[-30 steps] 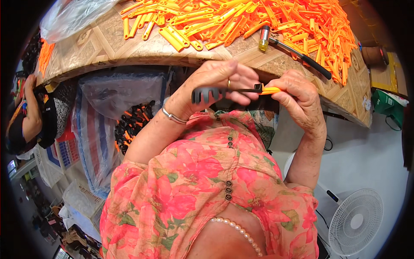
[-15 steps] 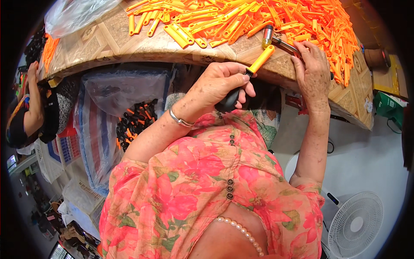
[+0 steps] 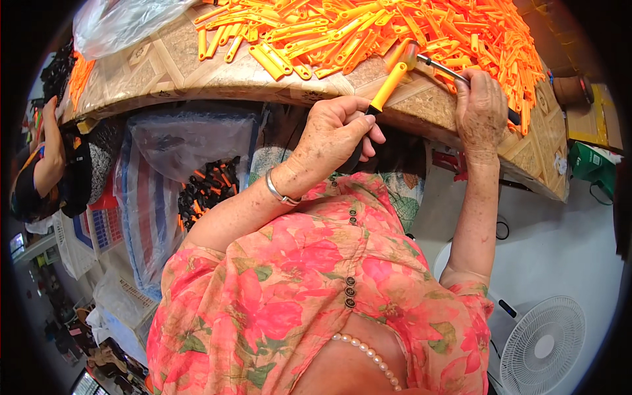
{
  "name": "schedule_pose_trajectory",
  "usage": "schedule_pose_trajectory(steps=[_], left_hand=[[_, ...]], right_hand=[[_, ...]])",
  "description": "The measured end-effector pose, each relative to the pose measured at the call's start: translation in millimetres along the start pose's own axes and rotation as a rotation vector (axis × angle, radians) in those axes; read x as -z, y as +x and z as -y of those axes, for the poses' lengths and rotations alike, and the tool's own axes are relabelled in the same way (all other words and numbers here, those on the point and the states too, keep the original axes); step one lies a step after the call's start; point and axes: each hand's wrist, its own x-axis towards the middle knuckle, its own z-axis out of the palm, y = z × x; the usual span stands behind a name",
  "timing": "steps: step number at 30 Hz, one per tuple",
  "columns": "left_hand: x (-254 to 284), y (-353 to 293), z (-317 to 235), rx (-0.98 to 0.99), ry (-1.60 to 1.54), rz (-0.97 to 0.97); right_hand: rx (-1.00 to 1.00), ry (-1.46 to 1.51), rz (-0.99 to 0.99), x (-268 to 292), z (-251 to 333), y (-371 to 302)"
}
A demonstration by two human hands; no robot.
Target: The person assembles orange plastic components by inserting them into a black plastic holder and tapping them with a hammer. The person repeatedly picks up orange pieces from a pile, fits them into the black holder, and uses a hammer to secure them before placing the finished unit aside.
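My left hand (image 3: 332,135) is closed around the black part (image 3: 354,159) of a piece with a yellow-orange plastic handle (image 3: 387,89). That handle points up and away, over the table's near edge. In my right hand (image 3: 482,115) is a small hammer with a metal shaft (image 3: 442,68) and a black grip (image 3: 514,116). Its head (image 3: 411,52), somewhat blurred, is at the top end of the yellow-orange handle. My left fingers hide most of the black part.
Orange plastic handles (image 3: 454,39) are heaped across the table (image 3: 158,66). Below at the left, a striped bag (image 3: 135,204) holds black-and-orange pieces (image 3: 209,187). A white fan (image 3: 543,345) stands at lower right. Another person's arm (image 3: 51,145) shows at far left.
My right hand has tightened around the hammer's grip, and the hammer head has come onto the handle's end. My left hand has shifted slightly left with the piece.
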Motion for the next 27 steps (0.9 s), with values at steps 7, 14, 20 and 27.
schedule_pose_trajectory(steps=[7,14,20,27], left_hand=[[-8,-1,-13,0.15,-0.133,-0.077],[-13,2,-7,0.21,-0.19,-0.107],[-15,3,-7,0.213,-0.179,-0.112],[-16,4,-3,0.2,-0.215,-0.12]], right_hand=[[-0.282,0.757,0.178,56,34,-23],[-0.192,0.617,0.373,62,60,-50],[-0.154,0.641,0.072,61,60,-46],[-0.054,0.48,0.25,58,57,-48]])
